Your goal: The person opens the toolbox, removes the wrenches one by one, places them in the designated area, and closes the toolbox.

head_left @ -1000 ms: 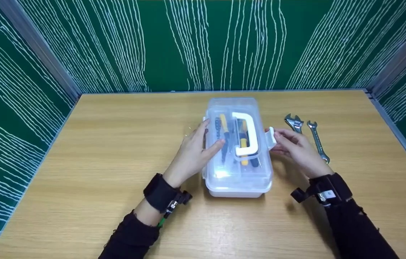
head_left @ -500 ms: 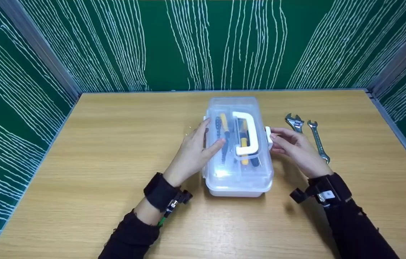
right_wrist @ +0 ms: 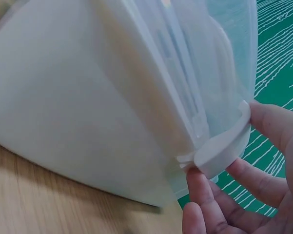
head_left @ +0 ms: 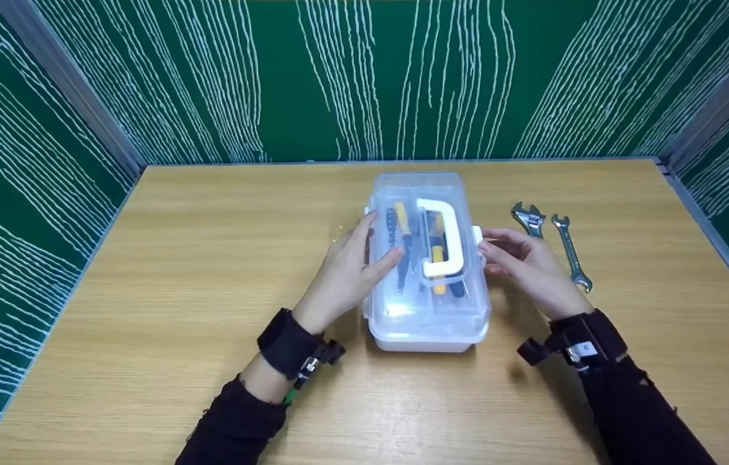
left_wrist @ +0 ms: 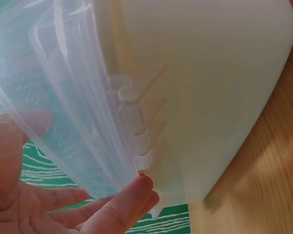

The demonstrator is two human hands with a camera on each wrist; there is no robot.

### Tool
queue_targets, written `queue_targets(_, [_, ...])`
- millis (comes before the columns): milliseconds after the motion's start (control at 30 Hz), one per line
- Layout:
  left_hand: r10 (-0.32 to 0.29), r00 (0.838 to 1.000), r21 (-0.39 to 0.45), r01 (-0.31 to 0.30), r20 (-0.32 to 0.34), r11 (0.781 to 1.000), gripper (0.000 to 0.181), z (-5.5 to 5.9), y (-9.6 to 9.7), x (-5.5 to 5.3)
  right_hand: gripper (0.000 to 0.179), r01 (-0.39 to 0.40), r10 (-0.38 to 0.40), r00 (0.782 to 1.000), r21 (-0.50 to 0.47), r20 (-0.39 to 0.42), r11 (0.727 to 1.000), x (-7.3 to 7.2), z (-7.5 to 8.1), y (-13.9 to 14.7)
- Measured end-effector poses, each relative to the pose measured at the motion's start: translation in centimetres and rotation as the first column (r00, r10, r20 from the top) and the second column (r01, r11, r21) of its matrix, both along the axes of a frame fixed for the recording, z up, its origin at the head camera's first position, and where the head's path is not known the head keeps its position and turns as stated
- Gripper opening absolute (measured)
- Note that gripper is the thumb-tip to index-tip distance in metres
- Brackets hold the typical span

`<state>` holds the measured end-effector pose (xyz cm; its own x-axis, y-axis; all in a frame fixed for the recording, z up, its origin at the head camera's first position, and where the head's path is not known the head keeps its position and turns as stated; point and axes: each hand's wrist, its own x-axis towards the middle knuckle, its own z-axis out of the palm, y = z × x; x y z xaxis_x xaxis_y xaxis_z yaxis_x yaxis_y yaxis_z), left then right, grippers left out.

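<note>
A clear-lidded plastic toolbox (head_left: pixel 429 326) stands on the table, its lid down and its white handle (head_left: pixel 454 239) lying flat. Yellow-and-black tools (head_left: pixel 438 258) show through the lid. Along the box's left side rests my left hand (head_left: pixel 348 274), thumb over the lid and fingers straight. In the left wrist view its fingertip (left_wrist: pixel 142 184) touches the hinge edge (left_wrist: pixel 136 131). My right hand (head_left: pixel 529 265) pinches the white latch (right_wrist: pixel 224 146) on the box's right side. The right wrist view shows the thumb at the latch's upper end and fingers at its lower part.
An adjustable wrench (head_left: pixel 529 219) lies right of the box, partly hidden behind the right hand. Beside it is an open-ended wrench (head_left: pixel 572 253). Green panels with white lines (head_left: pixel 312 77) border the wooden table (head_left: pixel 222 258) at the back and sides.
The latch has swung in from standing out at an angle to lying near the box's side. My right hand has moved slightly left with it. The left hand has stayed in place.
</note>
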<state>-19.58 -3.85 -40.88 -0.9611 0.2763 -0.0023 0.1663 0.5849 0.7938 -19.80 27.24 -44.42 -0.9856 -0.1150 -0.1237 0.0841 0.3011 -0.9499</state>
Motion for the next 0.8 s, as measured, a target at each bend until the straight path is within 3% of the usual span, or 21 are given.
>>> queue_targets(500, [-0.012, 0.999, -0.006, 0.012, -0.033, 1.000, 0.085, -0.2, -0.1, -0.2, 0.062, 0.008, -0.008, 1.000, 0.067, -0.012, 0.998, -0.3, -0.4, 0.2])
queue_targets(800, [-0.006, 1.000, -0.003, 0.006, -0.015, 1.000, 0.084, -0.2, 0.0, -0.2, 0.061, -0.014, 0.014, 1.000, 0.072, 0.006, 0.997, -0.5, -1.0, 0.5])
